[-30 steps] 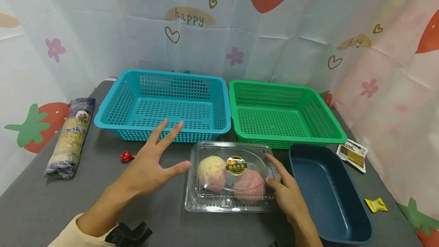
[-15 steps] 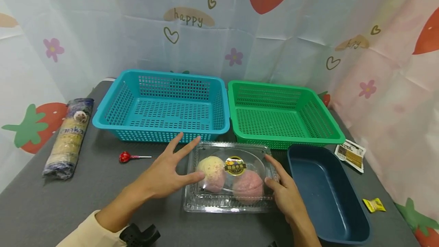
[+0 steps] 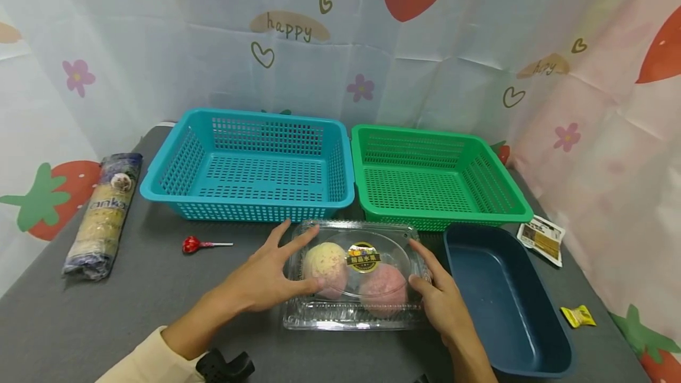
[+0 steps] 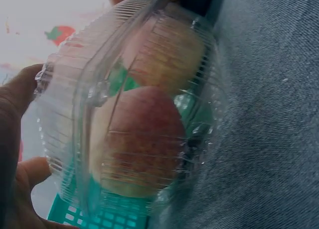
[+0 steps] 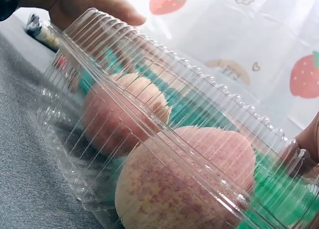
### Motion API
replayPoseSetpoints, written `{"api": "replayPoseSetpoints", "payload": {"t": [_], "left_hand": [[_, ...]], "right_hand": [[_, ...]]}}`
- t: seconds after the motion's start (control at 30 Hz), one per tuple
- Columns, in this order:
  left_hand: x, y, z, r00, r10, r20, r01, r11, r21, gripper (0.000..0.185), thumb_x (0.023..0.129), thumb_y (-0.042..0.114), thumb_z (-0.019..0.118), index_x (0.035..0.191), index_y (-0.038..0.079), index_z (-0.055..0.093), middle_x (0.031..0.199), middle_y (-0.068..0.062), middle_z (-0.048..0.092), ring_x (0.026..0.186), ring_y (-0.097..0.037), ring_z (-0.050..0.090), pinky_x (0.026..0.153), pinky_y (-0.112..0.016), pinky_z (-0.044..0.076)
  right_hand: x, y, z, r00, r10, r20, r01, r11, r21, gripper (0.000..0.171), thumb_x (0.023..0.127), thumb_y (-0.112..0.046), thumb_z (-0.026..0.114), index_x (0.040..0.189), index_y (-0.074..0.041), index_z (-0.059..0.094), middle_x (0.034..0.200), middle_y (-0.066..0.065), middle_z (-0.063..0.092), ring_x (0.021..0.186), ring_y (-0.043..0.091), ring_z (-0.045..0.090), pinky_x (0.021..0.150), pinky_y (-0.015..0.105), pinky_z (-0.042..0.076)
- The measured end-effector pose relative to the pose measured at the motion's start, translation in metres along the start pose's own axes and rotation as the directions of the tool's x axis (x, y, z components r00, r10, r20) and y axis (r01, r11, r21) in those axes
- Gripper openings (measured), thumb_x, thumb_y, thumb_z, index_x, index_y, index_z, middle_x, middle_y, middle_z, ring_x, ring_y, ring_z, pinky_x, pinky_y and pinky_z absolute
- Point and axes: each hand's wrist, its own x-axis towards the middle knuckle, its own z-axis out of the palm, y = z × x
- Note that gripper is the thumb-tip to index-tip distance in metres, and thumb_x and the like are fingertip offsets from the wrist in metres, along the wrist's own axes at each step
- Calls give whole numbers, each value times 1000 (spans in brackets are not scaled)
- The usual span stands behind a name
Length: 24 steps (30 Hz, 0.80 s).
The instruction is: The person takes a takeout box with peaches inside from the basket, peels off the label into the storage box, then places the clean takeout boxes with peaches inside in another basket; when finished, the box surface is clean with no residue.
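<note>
Grey cloth table (image 3: 133, 294) under strawberry curtains: we are bracketing a clear clamshell (image 3: 351, 312) of two fruits, lying before the blue basket (image 3: 247, 161) and green basket (image 3: 436, 173). Our left hand (image 3: 266, 279) is pressing straight fingers against its left end, and our right hand (image 3: 438, 300) is touching the right end, fingers loosely extended. We are judging it light, thin-walled, slick and crushable, best taken by both ribbed ends.

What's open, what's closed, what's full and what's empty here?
Clear plastic clamshell box: closed, two round fruits inside.
Blue plastic basket: empty.
Green plastic basket: empty.
Dark blue tray: empty.
Red lollipop: wrapped.
Left hand: touching box.
Right hand: touching box.
</note>
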Motion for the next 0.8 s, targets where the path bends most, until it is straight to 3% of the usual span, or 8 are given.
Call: {"api": "replayPoseSetpoints", "payload": {"t": [0.1,0.2,0.33,0.4,0.5,0.6,0.73,0.8], "left_hand": [[2,1,2,999,-30,17,30,999,25,91,74,72,66,151,41,28,154,-19,21,126,-50,37,84,-67,42],[5,3,2,999,-33,22,32,999,41,95,71,72,68,152,38,30,142,-19,40,120,-42,46,81,-62,45],[6,5,0,999,-21,31,20,999,26,99,70,66,73,153,32,31,132,-19,51,118,-36,49,81,-56,48],[5,6,-1,999,-17,35,16,1000,7,100,70,64,74,153,30,30,131,-19,53,117,-34,51,81,-53,48],[5,7,-2,999,-7,40,8,1000,-22,100,71,61,76,153,28,30,128,-20,53,110,-32,54,79,-51,48],[6,6,-2,999,2,47,1,999,-53,100,72,57,77,153,26,30,115,-14,56,94,-26,54,73,-46,47],[7,7,0,998,2,57,2,998,-70,99,73,53,78,154,23,30,95,-7,53,81,-23,50,66,-41,43],[8,8,0,998,10,54,-6,998,-67,99,73,52,78,154,21,30,94,-7,53,81,-23,49,66,-41,43]], "right_hand": [[0,-2,0,1000,7,1,-7,1000,-10,60,96,-2,47,150,-27,36,155,7,25,118,32,43,93,52,35],[0,-6,-1,999,39,0,-39,998,-53,59,97,-6,47,150,-29,35,148,14,34,131,30,31,99,56,29],[-1,-15,-1,997,82,-15,-83,980,-179,61,96,-12,50,152,-31,32,116,15,47,107,28,43,82,47,36],[-1,-20,-3,997,75,-23,-78,963,-257,64,96,-14,51,153,-31,28,111,16,45,101,29,45,76,45,37],[-1,-29,-7,999,18,-32,-28,934,-356,68,95,-18,55,155,-27,24,126,21,40,111,34,44,79,50,39],[2,-40,-12,998,-63,-31,45,918,-394,70,93,-21,60,154,-23,26,127,23,39,110,37,45,77,52,41],[10,-54,-16,978,-207,-4,188,897,-400,70,91,-16,67,152,-19,34,121,20,46,101,33,48,68,43,42],[14,-58,-17,963,-269,29,258,882,-395,67,90,-14,69,149,-17,39,120,18,49,97,31,49,65,40,42]]}}
